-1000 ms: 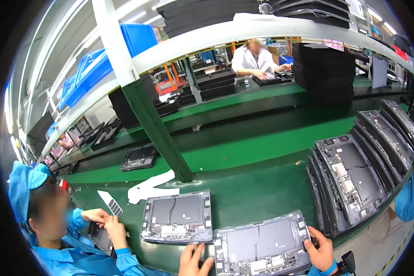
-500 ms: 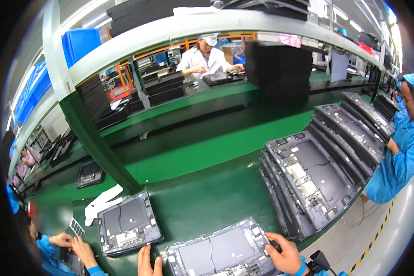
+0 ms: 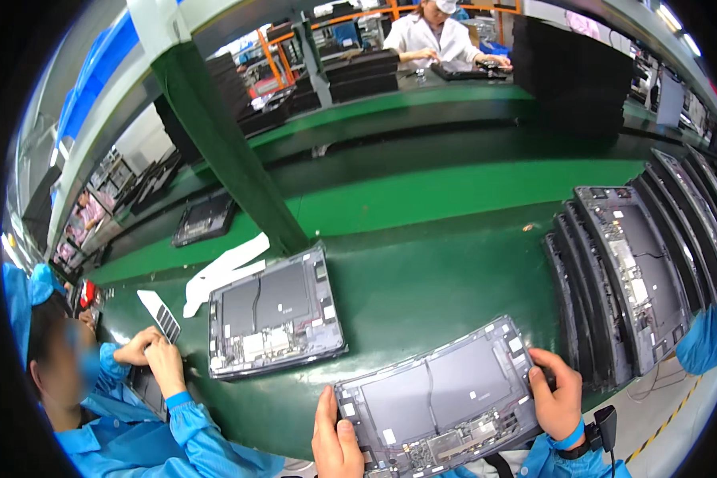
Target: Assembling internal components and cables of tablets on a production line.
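Note:
An opened tablet [image 3: 466, 398], its dark battery and circuit board showing, lies between my hands at the near edge of the bench. My left hand [image 3: 337, 442] is closed on its left edge, thumb over the top. At the opposite edge, my right hand [image 3: 556, 398] grips the upper right side, with a blue band on the wrist. The tablet looks slightly tilted; whether it touches the bench, I cannot tell. Left of it, another opened tablet [image 3: 275, 315] sits on the green bench, seemingly atop a low stack.
Leaning stacks of opened tablets [image 3: 641, 279] line the right side. A green-wrapped post [image 3: 223, 151] rises behind white paper strips [image 3: 223, 271]. On the left, a co-worker in blue [image 3: 167, 438] handles a small part. Across the bench, another person [image 3: 430, 40] works beside a tall black stack [image 3: 570, 80].
The view has swung, so the bench things sit farther right and the left co-worker shows more. My left hand has come onto the tablet's left edge; my right hand keeps its grip.

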`<state>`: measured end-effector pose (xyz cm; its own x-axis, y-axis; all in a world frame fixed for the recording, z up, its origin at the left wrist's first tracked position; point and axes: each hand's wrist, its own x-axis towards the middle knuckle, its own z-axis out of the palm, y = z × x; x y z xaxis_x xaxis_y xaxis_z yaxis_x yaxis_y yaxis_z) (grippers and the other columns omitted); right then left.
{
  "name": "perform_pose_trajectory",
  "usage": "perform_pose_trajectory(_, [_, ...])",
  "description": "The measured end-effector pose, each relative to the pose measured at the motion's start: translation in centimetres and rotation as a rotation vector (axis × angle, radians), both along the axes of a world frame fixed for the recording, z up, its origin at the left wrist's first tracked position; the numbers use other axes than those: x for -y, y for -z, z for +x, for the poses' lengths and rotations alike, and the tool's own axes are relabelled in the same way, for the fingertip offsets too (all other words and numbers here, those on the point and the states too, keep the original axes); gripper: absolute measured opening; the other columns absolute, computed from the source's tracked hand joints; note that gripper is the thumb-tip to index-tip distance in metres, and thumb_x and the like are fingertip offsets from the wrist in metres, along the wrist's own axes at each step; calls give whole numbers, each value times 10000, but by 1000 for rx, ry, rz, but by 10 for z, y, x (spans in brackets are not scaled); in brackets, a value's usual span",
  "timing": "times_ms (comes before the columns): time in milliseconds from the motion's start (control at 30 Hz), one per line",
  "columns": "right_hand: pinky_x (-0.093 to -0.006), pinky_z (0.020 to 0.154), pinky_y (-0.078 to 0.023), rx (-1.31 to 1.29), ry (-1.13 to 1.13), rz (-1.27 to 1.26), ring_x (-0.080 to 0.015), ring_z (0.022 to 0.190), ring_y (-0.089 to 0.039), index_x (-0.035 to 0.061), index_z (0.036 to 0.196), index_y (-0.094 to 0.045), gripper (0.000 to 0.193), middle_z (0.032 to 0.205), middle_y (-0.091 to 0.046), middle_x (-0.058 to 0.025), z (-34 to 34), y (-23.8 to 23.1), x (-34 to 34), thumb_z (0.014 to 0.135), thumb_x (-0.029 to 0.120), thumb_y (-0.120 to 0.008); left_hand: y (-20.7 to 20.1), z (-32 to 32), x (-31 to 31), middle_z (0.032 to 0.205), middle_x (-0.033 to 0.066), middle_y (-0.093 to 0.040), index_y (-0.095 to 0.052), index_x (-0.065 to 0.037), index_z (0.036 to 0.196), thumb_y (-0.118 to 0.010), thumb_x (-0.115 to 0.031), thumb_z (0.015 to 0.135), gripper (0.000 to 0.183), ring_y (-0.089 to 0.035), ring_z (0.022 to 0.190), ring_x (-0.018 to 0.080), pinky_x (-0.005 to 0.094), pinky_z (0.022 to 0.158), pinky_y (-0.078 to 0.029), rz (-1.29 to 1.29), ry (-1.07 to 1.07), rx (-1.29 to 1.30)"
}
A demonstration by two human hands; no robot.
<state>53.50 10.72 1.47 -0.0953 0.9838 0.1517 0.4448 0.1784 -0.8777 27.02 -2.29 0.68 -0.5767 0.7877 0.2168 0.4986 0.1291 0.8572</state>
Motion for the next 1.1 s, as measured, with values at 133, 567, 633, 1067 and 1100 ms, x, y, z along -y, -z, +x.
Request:
perform_pose_trajectory(133, [-346, 833, -539, 112, -18, 107, -323, 991, -695, -56, 1141, -649, 274, 1085, -690, -230, -7, -3, -6, 875, 0, -620, -3, -5, 0, 1392, 327, -504, -509, 92, 1338, -474, -173, 980, 446, -522, 1299, 367, 429, 1132, -344, 18, 11, -284])
perform_pose_trajectory(567, [-337, 784, -538, -7, -172, 270, -279, 859, -684, -75, 975, -697, 263, 1053, -678, -225, 0, -41, 20, 938, 150, -564, -39, -20, 8, 1282, 134, -601, -657, -71, 965, -722, -89, 821, 159, -509, 1250, 397, 517, 1078, -375, -36, 589, -459])
perform_pose_trajectory(633, [-327, 732, -519, -131, -186, 177, -251, 804, -662, -65, 947, -692, 379, 987, -667, -207, -12, -44, 21, 981, 260, -499, -40, -21, -1, 1266, 127, -607, -651, -65, 955, -715, -85, 830, 142, -526, 1232, 381, 506, 1062, -390, -21, 622, -442])
perform_pose_trajectory(1067, [-272, 662, -553, -73, -849, -222, -207, 744, -729, 1, 993, -758, 188, 881, -747, -132, -55, -50, 9, 815, 49, -794, -31, -12, -54, 1197, 13, -610, -654, -110, 944, -733, -108, 794, 169, -562, 1086, 270, 377, 902, -457, -75, 709, -494])
perform_pose_trajectory(1100, [-267, 663, -552, -76, -815, -253, -200, 745, -729, 5, 1000, -760, 210, 883, -748, -133, -58, -49, 11, 802, 55, -809, -33, -11, -54, 1199, 27, -614, -654, -106, 969, -732, -109, 797, 189, -561, 1099, 270, 377, 908, -457, -90, 711, -491])
